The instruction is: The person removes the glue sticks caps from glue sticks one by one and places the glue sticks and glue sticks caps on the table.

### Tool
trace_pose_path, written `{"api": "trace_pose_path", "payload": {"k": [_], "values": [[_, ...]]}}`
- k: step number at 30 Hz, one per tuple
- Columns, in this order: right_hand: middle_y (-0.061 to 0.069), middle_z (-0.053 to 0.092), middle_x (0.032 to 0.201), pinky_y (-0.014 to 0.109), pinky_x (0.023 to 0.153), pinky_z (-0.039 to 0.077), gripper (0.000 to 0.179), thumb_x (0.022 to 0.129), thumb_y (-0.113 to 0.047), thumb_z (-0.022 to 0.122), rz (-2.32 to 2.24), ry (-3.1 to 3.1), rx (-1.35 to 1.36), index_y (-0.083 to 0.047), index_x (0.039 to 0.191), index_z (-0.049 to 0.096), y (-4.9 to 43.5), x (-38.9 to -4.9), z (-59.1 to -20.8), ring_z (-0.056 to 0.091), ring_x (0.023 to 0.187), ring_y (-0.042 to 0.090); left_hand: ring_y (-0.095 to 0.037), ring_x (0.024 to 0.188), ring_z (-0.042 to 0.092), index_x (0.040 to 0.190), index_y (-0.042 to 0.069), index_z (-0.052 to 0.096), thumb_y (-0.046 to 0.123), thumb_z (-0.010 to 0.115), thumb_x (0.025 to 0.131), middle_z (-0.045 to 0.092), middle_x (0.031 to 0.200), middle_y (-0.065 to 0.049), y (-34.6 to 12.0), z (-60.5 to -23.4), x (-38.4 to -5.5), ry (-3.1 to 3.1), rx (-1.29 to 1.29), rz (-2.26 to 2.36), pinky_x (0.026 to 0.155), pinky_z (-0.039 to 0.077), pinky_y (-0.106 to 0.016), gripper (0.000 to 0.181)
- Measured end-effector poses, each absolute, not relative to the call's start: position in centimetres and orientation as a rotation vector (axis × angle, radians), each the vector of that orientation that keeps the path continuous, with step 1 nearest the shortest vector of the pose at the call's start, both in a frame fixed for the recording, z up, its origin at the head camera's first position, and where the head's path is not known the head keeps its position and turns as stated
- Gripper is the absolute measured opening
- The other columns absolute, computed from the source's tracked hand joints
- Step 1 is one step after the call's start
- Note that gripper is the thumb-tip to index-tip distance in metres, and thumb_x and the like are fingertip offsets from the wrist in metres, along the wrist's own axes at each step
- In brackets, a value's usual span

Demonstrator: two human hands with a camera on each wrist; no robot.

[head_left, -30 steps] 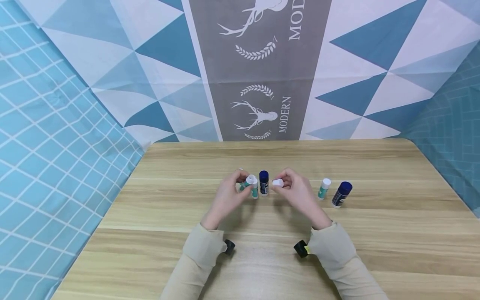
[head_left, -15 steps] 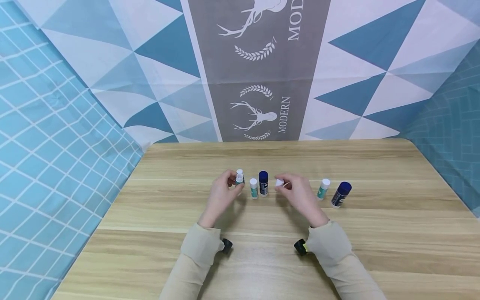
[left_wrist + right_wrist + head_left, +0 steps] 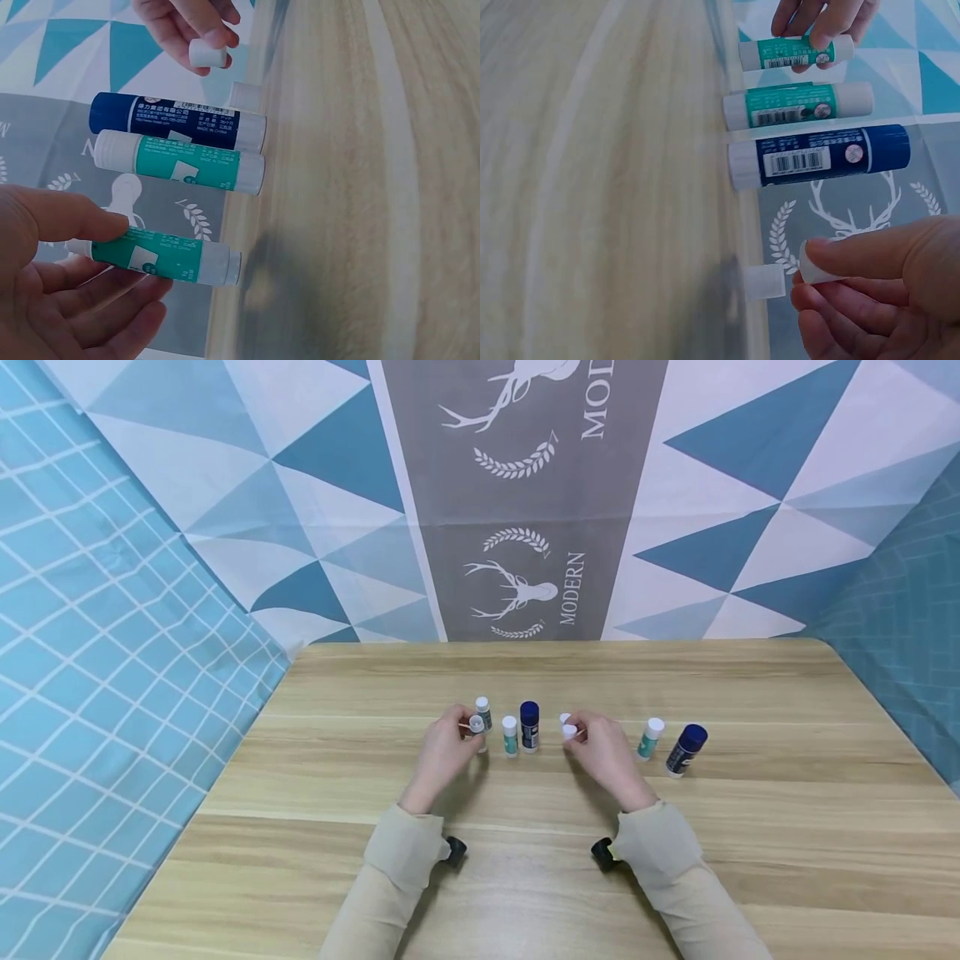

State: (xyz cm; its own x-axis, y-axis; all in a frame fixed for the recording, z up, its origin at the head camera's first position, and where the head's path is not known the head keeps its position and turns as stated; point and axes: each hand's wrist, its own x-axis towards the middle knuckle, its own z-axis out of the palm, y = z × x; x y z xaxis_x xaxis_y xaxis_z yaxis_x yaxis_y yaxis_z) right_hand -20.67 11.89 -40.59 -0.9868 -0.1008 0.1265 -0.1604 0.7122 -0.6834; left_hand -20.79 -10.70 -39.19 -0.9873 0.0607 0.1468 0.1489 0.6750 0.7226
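Note:
In the head view my left hand point(image 3: 442, 753) pinches a green glue stick point(image 3: 154, 255) between thumb and fingers, upright, its white top uncovered. Close behind it stands another glue stick point(image 3: 483, 710) with a white top. My right hand point(image 3: 602, 752) pinches a small white cap point(image 3: 208, 54) by its sides. Beside that hand a second white cap point(image 3: 765, 281) rests on the table. Between the hands stand a green glue stick point(image 3: 802, 105) with a white cap and a larger navy glue stick point(image 3: 821, 156) with a blue cap.
To the right of my right hand stand a green glue stick point(image 3: 649, 739) with a white cap and a navy glue stick point(image 3: 686, 750). The wooden table point(image 3: 525, 885) ends at the back against a patterned cloth point(image 3: 525, 510).
My left hand has moved left with the green glue stick, away from the standing one. My right hand has shifted slightly right with its cap, and the second cap now shows beside it.

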Motion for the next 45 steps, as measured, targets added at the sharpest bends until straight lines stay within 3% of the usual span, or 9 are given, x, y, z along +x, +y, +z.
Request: {"api": "trace_pose_path", "payload": {"k": [5, 31, 45], "values": [[0.013, 0.062, 0.088, 0.032, 0.067, 0.049, 0.019, 0.077, -0.001, 0.063, 1.097, -2.831, 0.222, 0.001, 0.096, 0.062, 12.0, -20.9, -41.2, 0.057, 0.074, 0.02, -0.025, 0.088, 0.062, 0.098, 0.003, 0.058, 0.004, 0.065, 0.076, 0.064, 0.097, -0.012, -10.7, -39.2, -20.8, -2.803, -0.17, -1.205, 0.078, 0.051, -0.034, 0.023], [0.012, 0.06, 0.089, 0.031, 0.068, 0.048, 0.019, 0.077, -0.002, 0.068, 1.177, -2.85, 0.201, 0.0, 0.093, 0.058, 12.4, -21.7, -42.9, 0.056, 0.076, 0.019, -0.022, 0.086, 0.061, 0.097, 0.004, 0.057, 0.002, 0.063, 0.076, 0.064, 0.096, -0.011, -10.6, -40.1, -21.2, -2.839, -0.182, -1.15, 0.078, 0.051, -0.033, 0.022], [0.013, 0.058, 0.091, 0.03, 0.067, 0.046, 0.026, 0.078, -0.002, 0.067, 1.141, -2.891, 0.195, 0.002, 0.102, 0.058, 12.2, -21.4, -42.7, 0.053, 0.075, 0.019, -0.023, 0.09, 0.059, 0.102, 0.003, 0.058, -0.001, 0.064, 0.076, 0.062, 0.097, -0.01, -10.7, -40.1, -21.1, -2.838, -0.218, -1.06, 0.081, 0.05, -0.036, 0.027]]}}
